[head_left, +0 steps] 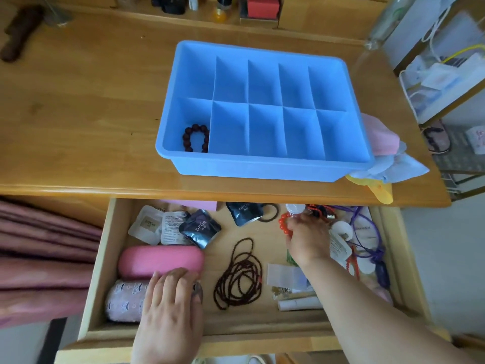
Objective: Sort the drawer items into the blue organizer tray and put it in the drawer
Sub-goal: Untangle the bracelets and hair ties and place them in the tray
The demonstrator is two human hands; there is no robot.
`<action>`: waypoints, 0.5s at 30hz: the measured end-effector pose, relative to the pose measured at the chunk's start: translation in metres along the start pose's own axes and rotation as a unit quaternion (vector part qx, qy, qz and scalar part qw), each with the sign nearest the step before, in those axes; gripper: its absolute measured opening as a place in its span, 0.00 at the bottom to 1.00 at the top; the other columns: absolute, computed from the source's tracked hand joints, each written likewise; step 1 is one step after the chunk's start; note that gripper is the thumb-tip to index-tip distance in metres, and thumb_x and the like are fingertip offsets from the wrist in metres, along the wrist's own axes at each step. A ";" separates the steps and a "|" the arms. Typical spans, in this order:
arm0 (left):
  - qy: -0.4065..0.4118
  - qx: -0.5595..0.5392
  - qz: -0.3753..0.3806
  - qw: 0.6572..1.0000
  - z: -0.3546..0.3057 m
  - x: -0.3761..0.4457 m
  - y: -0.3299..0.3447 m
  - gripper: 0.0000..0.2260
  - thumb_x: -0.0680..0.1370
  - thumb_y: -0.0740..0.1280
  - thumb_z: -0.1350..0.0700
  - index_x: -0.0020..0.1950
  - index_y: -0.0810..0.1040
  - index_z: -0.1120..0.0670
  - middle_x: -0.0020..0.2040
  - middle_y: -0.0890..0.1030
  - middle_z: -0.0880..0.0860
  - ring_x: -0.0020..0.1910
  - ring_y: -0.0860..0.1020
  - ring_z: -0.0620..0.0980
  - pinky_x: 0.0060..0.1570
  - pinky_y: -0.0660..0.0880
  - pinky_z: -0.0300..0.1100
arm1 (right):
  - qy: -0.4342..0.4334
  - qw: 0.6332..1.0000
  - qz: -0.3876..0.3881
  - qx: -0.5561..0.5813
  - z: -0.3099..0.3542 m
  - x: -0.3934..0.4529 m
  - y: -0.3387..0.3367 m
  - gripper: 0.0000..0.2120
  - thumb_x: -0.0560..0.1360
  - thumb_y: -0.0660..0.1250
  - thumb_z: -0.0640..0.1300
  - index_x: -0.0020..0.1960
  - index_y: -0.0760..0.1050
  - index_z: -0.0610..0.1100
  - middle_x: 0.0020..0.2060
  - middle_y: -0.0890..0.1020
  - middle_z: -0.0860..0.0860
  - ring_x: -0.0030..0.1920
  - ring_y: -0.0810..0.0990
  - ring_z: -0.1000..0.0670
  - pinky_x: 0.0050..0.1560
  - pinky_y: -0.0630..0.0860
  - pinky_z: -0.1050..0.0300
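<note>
The right hand (307,240) pinches an orange bead bracelet (284,223) at the far right of the open drawer (262,324); the blue organizer tray (262,166) waits beyond it on the tabletop (78,114). The left hand (170,306) rests open on a pink case (160,261).

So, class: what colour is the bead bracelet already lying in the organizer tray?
Dark reddish-brown bead bracelet, clearest in the head view.

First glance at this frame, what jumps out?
The blue organizer tray on the desk top, almost bare: only a dark bead bracelet in its near-left compartment. Below it, the open drawer is cluttered. The right hand reaches in at an orange bead bracelet; the left hand rests on a pink case.
</note>
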State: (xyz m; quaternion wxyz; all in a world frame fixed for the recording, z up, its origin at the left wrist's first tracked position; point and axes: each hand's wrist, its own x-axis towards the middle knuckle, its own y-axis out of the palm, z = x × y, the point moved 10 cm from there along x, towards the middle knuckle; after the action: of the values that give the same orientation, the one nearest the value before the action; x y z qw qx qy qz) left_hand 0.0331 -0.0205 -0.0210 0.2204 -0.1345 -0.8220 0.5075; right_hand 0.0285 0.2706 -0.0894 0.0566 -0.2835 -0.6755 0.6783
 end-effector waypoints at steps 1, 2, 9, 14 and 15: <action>0.002 0.000 -0.005 1.000 0.000 0.000 -0.001 0.13 0.78 0.54 0.52 0.55 0.74 0.55 0.50 0.79 0.56 0.50 0.75 0.56 0.64 0.66 0.55 | -0.001 1.000 0.003 -0.023 0.002 0.000 0.002 0.12 0.75 0.62 0.45 0.57 0.76 0.49 0.57 0.77 0.51 0.60 0.73 0.47 0.61 0.67 0.52; 0.005 0.000 -0.011 1.000 0.000 0.000 -0.002 0.12 0.77 0.54 0.52 0.55 0.73 0.54 0.50 0.79 0.56 0.50 0.75 0.55 0.64 0.66 0.55 | -0.007 0.999 0.004 -0.033 0.003 -0.001 0.002 0.12 0.75 0.62 0.45 0.57 0.76 0.49 0.57 0.77 0.51 0.61 0.72 0.47 0.63 0.66 0.52; 0.001 -0.014 -0.012 1.000 0.001 0.002 -0.002 0.14 0.69 0.59 0.54 0.54 0.71 0.52 0.48 0.79 0.55 0.50 0.72 0.52 0.64 0.65 0.52 | 0.055 0.915 0.036 0.397 0.001 -0.044 -0.066 0.06 0.76 0.65 0.47 0.52 0.77 0.48 0.50 0.78 0.55 0.52 0.77 0.53 0.54 0.74 0.54; -0.007 -0.020 -0.031 0.999 0.004 0.003 -0.002 0.12 0.68 0.60 0.54 0.52 0.70 0.51 0.46 0.80 0.54 0.49 0.72 0.51 0.60 0.67 0.53 | -0.054 0.642 0.181 0.743 0.069 -0.073 -0.150 0.26 0.67 0.73 0.51 0.57 0.74 0.35 0.55 0.82 0.43 0.56 0.81 0.44 0.55 0.79 0.51; -0.010 -0.020 -0.037 0.999 0.004 0.003 -0.002 0.12 0.69 0.60 0.54 0.51 0.71 0.51 0.46 0.80 0.54 0.48 0.72 0.52 0.60 0.67 0.52 | -0.077 0.599 0.185 0.775 0.081 -0.073 -0.169 0.28 0.67 0.73 0.50 0.58 0.72 0.31 0.56 0.81 0.39 0.56 0.81 0.41 0.52 0.80 0.50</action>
State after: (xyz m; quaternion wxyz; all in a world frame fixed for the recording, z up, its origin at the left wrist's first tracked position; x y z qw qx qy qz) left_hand 0.0284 -0.0235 -0.0200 0.2282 -0.1028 -0.8386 0.4838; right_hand -0.0002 0.1789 0.0878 0.0765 -0.1986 0.1689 0.9624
